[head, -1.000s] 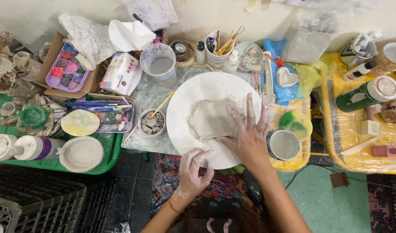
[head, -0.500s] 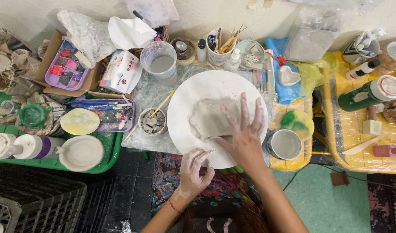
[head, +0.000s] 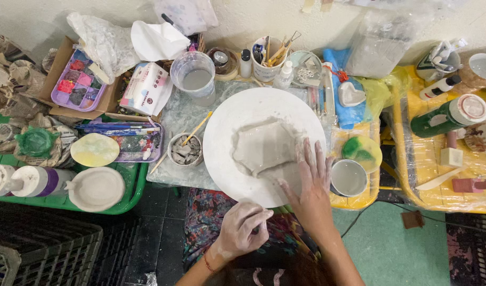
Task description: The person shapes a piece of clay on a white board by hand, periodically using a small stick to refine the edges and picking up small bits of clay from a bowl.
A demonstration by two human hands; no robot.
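Matt grey clay slab (head: 264, 145) on smooth white board (head: 227, 127)

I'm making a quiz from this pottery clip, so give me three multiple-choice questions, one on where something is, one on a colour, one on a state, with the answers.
1. Where does the clay slab lie?
A. on the round white board
B. in the green tray
C. in the purple paint palette

2. What colour is the tray under the shallow white dishes?
A. yellow
B. green
C. blue

3. How is the right hand held?
A. closed in a fist
B. gripping a brush
C. flat, fingers spread

Answers: 1 A, the grey slab sits in the middle of the white board. 2 B, a green rim shows around the dishes at the left. 3 C, the palm lies open at the slab's lower right edge, while the left hand is curled below the board.
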